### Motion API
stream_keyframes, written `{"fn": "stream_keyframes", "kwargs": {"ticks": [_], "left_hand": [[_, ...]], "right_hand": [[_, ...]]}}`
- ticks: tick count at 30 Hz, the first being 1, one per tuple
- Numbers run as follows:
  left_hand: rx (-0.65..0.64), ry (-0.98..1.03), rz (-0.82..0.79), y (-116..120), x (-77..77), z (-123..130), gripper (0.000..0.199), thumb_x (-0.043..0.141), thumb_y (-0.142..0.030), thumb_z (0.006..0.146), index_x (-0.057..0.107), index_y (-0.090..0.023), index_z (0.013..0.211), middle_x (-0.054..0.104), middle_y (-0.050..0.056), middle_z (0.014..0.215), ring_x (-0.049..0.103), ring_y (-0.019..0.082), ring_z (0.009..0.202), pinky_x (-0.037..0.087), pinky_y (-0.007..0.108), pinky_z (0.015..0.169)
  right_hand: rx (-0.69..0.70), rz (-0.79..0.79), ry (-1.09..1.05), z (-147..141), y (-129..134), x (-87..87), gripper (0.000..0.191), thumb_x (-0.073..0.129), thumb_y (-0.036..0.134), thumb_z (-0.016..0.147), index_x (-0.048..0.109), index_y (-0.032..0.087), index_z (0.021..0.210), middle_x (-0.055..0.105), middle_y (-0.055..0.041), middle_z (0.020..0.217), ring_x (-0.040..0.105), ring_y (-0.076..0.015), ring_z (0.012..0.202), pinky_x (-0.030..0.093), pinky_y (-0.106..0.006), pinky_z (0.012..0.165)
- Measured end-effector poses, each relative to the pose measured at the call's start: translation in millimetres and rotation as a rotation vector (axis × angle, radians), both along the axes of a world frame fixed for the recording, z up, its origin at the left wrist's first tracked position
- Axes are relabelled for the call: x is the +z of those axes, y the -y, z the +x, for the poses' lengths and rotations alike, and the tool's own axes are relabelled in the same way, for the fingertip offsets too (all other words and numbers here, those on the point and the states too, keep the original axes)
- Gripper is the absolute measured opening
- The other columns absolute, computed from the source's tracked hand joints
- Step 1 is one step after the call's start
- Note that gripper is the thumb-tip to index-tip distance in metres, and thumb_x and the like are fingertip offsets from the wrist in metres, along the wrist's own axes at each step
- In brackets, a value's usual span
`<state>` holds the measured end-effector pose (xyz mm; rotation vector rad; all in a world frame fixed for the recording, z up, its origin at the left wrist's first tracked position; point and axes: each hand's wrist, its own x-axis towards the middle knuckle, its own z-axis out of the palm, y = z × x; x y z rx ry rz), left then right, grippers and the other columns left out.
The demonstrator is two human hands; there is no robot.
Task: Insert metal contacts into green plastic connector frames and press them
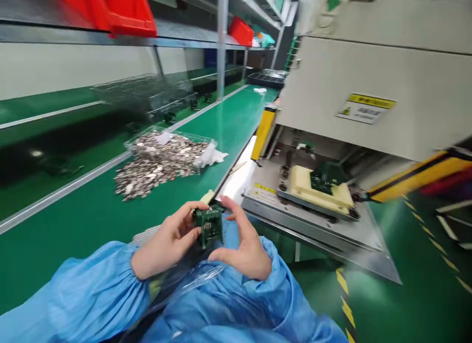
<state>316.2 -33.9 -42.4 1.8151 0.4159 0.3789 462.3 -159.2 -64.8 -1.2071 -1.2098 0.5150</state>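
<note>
My left hand [165, 242] grips a small dark green part [209, 226] by its left side, thumb in front and fingers behind. The part looks like a frame with openings and some metal inside. Just to its right is my right hand [243, 242], thumb and fingers spread apart around the part's right side, with nothing in its grasp. Both hands are above my lap, at the near edge of the green table.
A pile of small metal pieces [147, 173] spills from a clear tray on the green table [92, 230]. At right, a large machine [365, 77] has a cream fixture [302, 183] holding another green part. Yellow bars [263, 134] flank it. Red bins [127, 13] sit above.
</note>
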Motion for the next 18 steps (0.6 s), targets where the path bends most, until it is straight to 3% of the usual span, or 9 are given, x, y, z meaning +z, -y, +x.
{"fn": "stream_keyframes", "kwargs": {"ticks": [3,5,6,9,11,13,15,18], "left_hand": [[-0.362,-0.036,-0.027,11,20.0,50,0.043,0.052,-0.034,0.09,0.04,-0.023,0.13,0.064,0.008,0.105,0.064,0.021,0.093,0.053,0.034,0.082],[-0.557,-0.027,0.035,19,34.0,96,0.049,0.058,-0.036,0.086,0.041,-0.024,0.131,0.062,0.009,0.117,0.061,0.024,0.107,0.051,0.036,0.091],[-0.582,0.007,0.117,24,40.7,122,0.052,0.061,-0.037,0.083,0.044,-0.023,0.13,0.06,0.009,0.123,0.057,0.025,0.114,0.049,0.037,0.096],[-0.409,0.17,0.417,44,56.2,200,0.065,0.069,-0.043,0.075,0.045,-0.019,0.131,0.049,0.012,0.138,0.045,0.029,0.128,0.037,0.042,0.109],[-0.323,0.184,0.472,59,61.3,245,0.076,0.071,-0.043,0.072,0.04,-0.015,0.136,0.045,0.016,0.142,0.042,0.031,0.131,0.034,0.045,0.111],[-0.314,0.142,0.428,69,63.5,277,0.078,0.072,-0.04,0.071,0.041,-0.012,0.136,0.05,0.019,0.137,0.048,0.033,0.126,0.038,0.046,0.107],[-0.31,0.127,0.374,73,65.1,292,0.077,0.074,-0.038,0.069,0.044,-0.01,0.134,0.059,0.018,0.125,0.056,0.031,0.116,0.044,0.045,0.1],[-0.282,0.181,0.293,60,68.2,277,0.08,0.077,-0.041,0.066,0.045,-0.012,0.133,0.063,0.014,0.114,0.061,0.027,0.104,0.05,0.04,0.093]], "right_hand": [[-0.061,0.069,0.152,36,52,20.4,0.071,0.084,0.045,0.065,0.053,0.025,0.126,0.058,-0.0078,0.123,0.053,-0.0261,0.114,0.041,-0.038,0.101],[-0.211,0.071,0.102,58,91,27.9,0.067,0.083,0.048,0.065,0.056,0.025,0.121,0.061,-0.0077,0.116,0.058,-0.0258,0.107,0.046,-0.037,0.096],[-0.328,0.078,0.055,69,111,29.5,0.066,0.082,0.049,0.066,0.055,0.025,0.121,0.062,-0.0078,0.114,0.059,-0.0255,0.105,0.048,-0.036,0.093],[-0.77,0.215,-0.047,103,161,29.3,0.059,0.077,0.042,0.075,0.052,0.024,0.126,0.061,-0.0082,0.116,0.059,-0.0232,0.106,0.049,-0.034,0.091],[-0.971,0.31,-0.04,125,182,29.7,0.054,0.074,0.036,0.079,0.051,0.022,0.125,0.059,-0.0093,0.118,0.057,-0.0227,0.108,0.046,-0.036,0.095],[-1.04,0.327,0.01,144,189,32.9,0.052,0.073,0.035,0.079,0.052,0.02,0.123,0.058,-0.011,0.119,0.057,-0.0239,0.11,0.044,-0.04,0.098],[-1.038,0.287,0.079,160,183,38.6,0.052,0.072,0.037,0.078,0.05,0.018,0.122,0.059,-0.0124,0.118,0.057,-0.025,0.11,0.044,-0.042,0.098],[-0.956,0.198,0.185,181,161,48.2,0.055,0.073,0.04,0.077,0.047,0.019,0.121,0.059,-0.0127,0.117,0.058,-0.0245,0.109,0.047,-0.039,0.095]]}}
